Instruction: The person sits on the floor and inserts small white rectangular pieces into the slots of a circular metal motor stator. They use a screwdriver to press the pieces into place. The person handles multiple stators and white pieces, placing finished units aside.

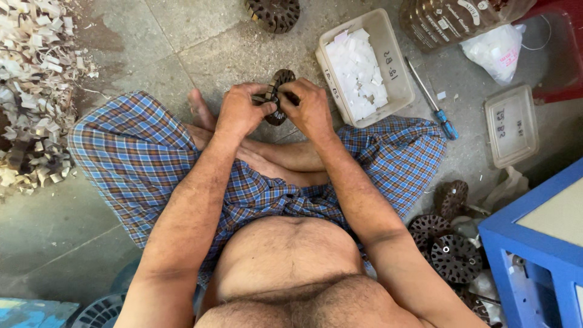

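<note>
Slotted metal discs (446, 243), dark and rusty, lie stacked on the floor by the person's right knee, beside a blue frame (534, 243). Above the crossed legs in blue checked cloth, both hands meet on one more toothed metal core (278, 97), held upright over the concrete floor (200, 36). The left hand (242, 109) is clamped on its left rim, thumb over the top; the right hand (311, 106) grips its right side, fingers curled shut on the edge. Just beyond the right hand sits a beige plastic tray (388, 54) filled with white paper slips (358, 73). A blue-handled screwdriver (432, 100) lies to its right, then a shut beige box (511, 124). Farther off are another core (273, 13), a clear plastic jug (455, 21) and a white bag (495, 51). A heap of pale scrap strips (33, 91) fills the floor's far left edge.
</note>
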